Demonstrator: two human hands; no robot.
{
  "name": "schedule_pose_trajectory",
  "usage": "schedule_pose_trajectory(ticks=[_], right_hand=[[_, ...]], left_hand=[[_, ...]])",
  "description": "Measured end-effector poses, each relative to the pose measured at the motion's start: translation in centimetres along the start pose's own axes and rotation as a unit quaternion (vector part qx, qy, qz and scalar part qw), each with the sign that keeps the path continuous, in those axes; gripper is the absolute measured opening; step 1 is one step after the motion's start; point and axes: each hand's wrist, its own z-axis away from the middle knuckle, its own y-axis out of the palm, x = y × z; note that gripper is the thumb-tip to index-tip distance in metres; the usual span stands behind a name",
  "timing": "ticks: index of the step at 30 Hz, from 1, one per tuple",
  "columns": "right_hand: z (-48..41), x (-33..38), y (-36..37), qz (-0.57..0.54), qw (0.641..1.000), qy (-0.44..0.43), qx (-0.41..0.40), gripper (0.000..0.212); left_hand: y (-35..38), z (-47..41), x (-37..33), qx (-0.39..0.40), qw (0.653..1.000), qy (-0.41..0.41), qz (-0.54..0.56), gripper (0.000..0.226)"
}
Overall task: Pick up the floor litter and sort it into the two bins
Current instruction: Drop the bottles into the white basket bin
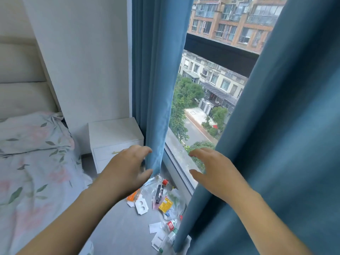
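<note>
Litter lies on the grey floor [121, 223] under the window: a dark bottle [159, 193], a yellow packet [166, 204], an orange wrapper [132, 196], a white cardboard insert [141, 207], clear plastic bottles with red labels [171, 226] and white paper scraps [154, 227]. My left hand [127, 168] touches the edge of the left blue curtain [156, 89] with curved fingers and thumb. My right hand [217, 173] is spread open next to the right blue curtain [285, 144], holding nothing. No bins are in view.
A white bedside cabinet [114, 138] stands left of the left curtain. A bed with floral bedding [33, 162] fills the left side. The window [202, 107] reaches almost to the floor, with buildings outside. The right curtain hangs over part of the litter.
</note>
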Motion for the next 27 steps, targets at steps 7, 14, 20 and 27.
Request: schedule_pose_trajectory(ticks=[7,14,20,27], right_hand=[[-6.6,-0.8,4.6,0.0,0.998,0.003,0.064,0.042],[-15.7,-3.3,9.6,-0.012,0.996,0.011,0.088,0.026],[-23.8,-7.2,15.1,-0.033,0.99,0.022,0.137,0.04],[-30.6,-10.9,22.3,-0.035,0.984,0.054,0.165,0.039]], left_hand=[[2.4,-4.2,4.9,0.044,0.999,-0.026,0.005,0.042],[5.0,-12.0,9.5,0.088,0.995,-0.049,-0.027,0.046],[8.7,-20.1,13.5,0.126,0.989,-0.067,-0.036,0.048],[15.3,-27.0,18.5,0.184,0.979,-0.083,-0.025,0.044]])
